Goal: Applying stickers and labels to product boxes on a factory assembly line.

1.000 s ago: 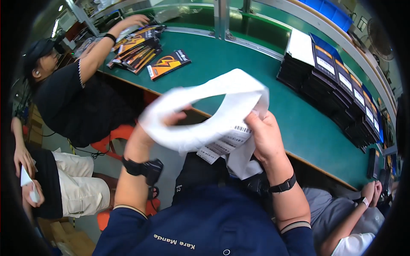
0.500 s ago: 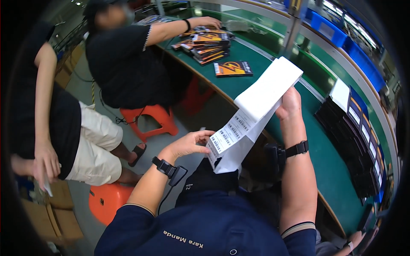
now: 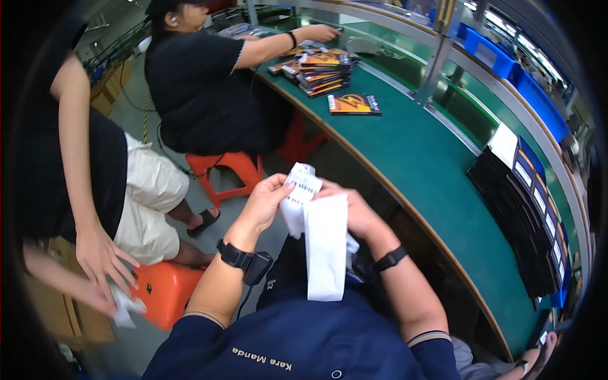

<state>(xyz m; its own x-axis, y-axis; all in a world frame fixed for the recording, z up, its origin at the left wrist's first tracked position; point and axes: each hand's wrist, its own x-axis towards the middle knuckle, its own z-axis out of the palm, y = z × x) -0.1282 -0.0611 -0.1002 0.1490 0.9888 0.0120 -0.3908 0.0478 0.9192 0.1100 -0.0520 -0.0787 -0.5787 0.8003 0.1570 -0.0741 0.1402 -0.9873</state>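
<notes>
Held up over the lap, just off the green counter, the white label strip looks thin, light and floppy, likely to crease or tear. The left hand pinches its barcoded top end; the right hand grips the backing behind. Best held by the edges.

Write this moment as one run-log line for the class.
left hand: pinches label strip top | right hand: holds strip | strip: hangs over lap | bench: ahead
</notes>
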